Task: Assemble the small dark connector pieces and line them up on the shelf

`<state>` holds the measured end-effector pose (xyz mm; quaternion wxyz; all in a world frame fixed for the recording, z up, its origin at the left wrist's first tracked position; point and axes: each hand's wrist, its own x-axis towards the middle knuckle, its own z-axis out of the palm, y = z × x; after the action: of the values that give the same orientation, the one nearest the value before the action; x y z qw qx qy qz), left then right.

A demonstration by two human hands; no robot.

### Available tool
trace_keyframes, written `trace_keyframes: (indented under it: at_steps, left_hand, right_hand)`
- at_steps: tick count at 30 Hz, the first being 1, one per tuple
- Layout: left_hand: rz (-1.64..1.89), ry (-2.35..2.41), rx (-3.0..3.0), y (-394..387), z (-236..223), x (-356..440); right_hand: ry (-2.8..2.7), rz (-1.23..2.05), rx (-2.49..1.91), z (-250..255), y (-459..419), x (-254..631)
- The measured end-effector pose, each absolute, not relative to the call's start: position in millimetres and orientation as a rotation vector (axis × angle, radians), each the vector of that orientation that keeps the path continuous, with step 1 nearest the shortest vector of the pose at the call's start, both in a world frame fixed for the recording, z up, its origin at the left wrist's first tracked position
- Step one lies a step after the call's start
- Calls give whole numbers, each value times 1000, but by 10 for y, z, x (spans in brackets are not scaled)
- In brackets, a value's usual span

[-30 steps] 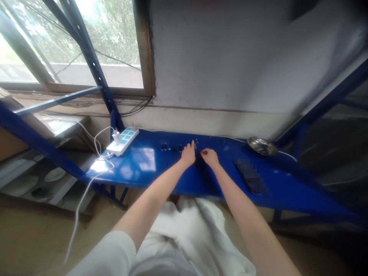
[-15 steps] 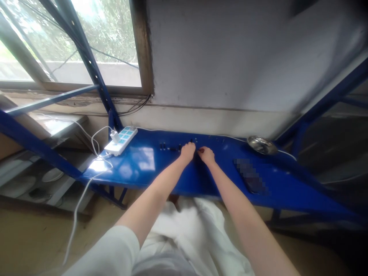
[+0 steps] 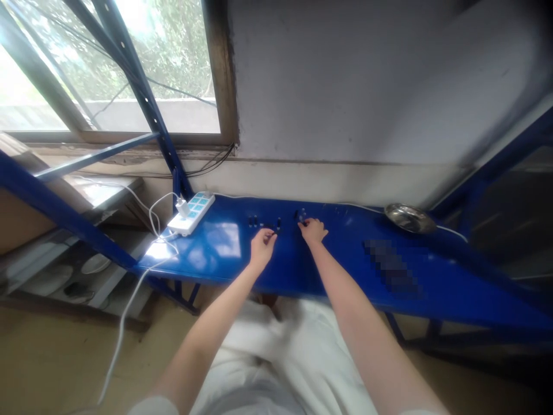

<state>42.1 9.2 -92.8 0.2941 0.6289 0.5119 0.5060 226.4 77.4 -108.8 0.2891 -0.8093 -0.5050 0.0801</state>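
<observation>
My left hand [image 3: 261, 249] is low over the blue table, thumb and fingers pinched together; what sits in the pinch is too small to name. Just beyond it lie small dark cylindrical pieces: a pair side by side [image 3: 255, 221] and a single upright-looking one [image 3: 279, 222]. My right hand [image 3: 315, 231] is further right, with its fingertips closed down near the tabletop; any piece in them is hidden. Beside those fingertips are several tiny clear pieces [image 3: 303, 212] and another small dark piece [image 3: 296, 214].
A white power strip [image 3: 192, 214] with a plugged-in charger and trailing cable [image 3: 122, 323] is at the table's left end. On the right are a shiny metal dish [image 3: 408, 219] and a blurred-out dark flat object [image 3: 393, 268]. Tiny bits [image 3: 341, 211] lie near the back edge of the blue table [image 3: 224, 268].
My left hand has drawn back left, away from the clear pieces, into a pinch near the dark cylinders. My right hand has shifted slightly, its fingers now pointing down by the clear pieces.
</observation>
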Motion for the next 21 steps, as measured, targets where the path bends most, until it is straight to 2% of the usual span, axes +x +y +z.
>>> trace_keyframes:
  at_steps: [9, 14, 21]
  left_hand:
    - [1462, 1351, 1556, 53, -580, 276]
    - [1514, 1301, 1601, 57, -463, 252]
    - [1553, 1227, 1641, 67, -453, 264]
  right_hand:
    - [-1371, 291, -2032, -923, 664, 2132]
    - [-1773, 58, -1707, -705, 359, 1911]
    - [-1883, -80, -1617, -511, 90, 1731]
